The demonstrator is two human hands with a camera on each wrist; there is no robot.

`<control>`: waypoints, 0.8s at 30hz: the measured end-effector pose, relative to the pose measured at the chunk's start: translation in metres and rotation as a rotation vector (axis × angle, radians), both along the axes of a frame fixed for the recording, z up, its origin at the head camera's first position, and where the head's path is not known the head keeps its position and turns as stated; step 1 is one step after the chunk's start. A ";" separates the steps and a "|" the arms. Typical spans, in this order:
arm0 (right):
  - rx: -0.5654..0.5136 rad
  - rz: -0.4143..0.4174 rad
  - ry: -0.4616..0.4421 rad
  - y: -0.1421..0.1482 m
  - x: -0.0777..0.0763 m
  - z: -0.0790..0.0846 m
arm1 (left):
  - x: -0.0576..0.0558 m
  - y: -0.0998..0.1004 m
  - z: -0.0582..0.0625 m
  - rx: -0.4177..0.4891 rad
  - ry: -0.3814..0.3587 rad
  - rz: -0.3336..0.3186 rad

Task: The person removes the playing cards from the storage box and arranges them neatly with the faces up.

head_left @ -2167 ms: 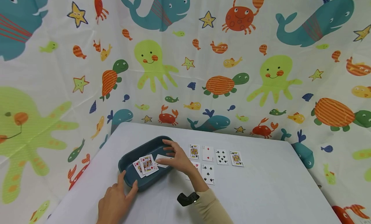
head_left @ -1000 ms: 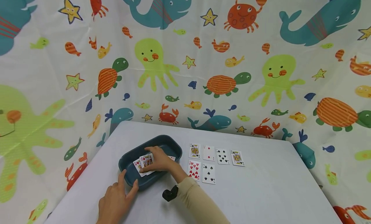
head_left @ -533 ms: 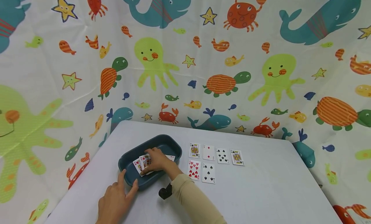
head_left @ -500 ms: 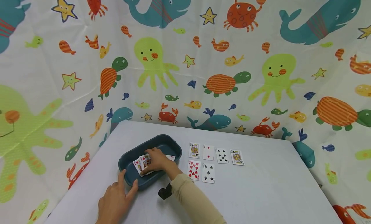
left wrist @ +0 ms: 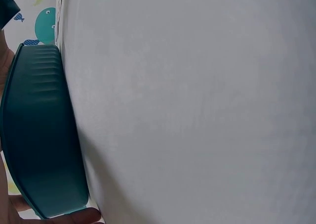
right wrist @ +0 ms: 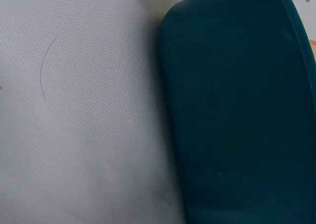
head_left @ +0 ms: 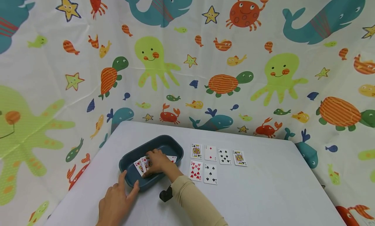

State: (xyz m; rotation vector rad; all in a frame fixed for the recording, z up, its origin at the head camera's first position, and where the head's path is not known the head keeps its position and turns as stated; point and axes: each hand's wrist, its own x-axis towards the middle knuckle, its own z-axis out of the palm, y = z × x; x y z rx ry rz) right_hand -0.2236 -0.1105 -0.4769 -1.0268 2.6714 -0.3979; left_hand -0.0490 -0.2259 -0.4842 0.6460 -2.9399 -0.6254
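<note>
A dark teal plastic tub (head_left: 173, 143) stands on the white table, with several face-up playing cards (head_left: 138, 166) inside, partly overlapping. My right hand (head_left: 157, 161) reaches over the near side, thumb and fingers closed down over a face card (head_left: 145, 161) and hiding much of it. Another card (head_left: 173, 158) peeks out to the right of that hand. At the tub's near left end, my left hand (head_left: 115, 198) rests with index finger and thumb spread against the outer wall. In the left wrist view, straight fingers (left wrist: 81, 216) lie along the base of the tub.
Right of the tub, cards lie face up in two rows. The back row runs from a king (head_left: 196, 151) to a face card (head_left: 239, 158); the front row has a ten of hearts (head_left: 195, 170) and a five of spades (head_left: 210, 174). A sea-animal curtain (head_left: 187, 79) hangs behind.
My right hand has moved left and down within the tub, from the right-hand card onto the face cards, and stays there over the last half second. My left hand keeps its place.
</note>
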 end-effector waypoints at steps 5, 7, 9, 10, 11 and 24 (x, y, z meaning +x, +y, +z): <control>-0.019 -0.004 -0.012 0.001 0.002 0.002 | 0.000 0.000 0.000 0.004 -0.001 -0.001; -0.031 -0.007 -0.019 0.002 0.003 0.003 | 0.000 0.000 0.000 0.005 -0.004 -0.001; -0.044 -0.009 -0.025 0.003 0.004 0.004 | 0.000 0.000 0.000 0.005 -0.006 -0.001; -0.053 -0.010 -0.029 0.003 0.004 0.004 | 0.000 0.000 0.000 0.003 -0.004 0.000; -0.059 -0.012 -0.031 0.004 0.005 0.005 | 0.000 0.001 0.000 0.002 -0.003 0.000; -0.143 -0.006 -0.055 0.007 0.003 0.003 | -0.001 0.001 0.000 0.000 -0.017 0.002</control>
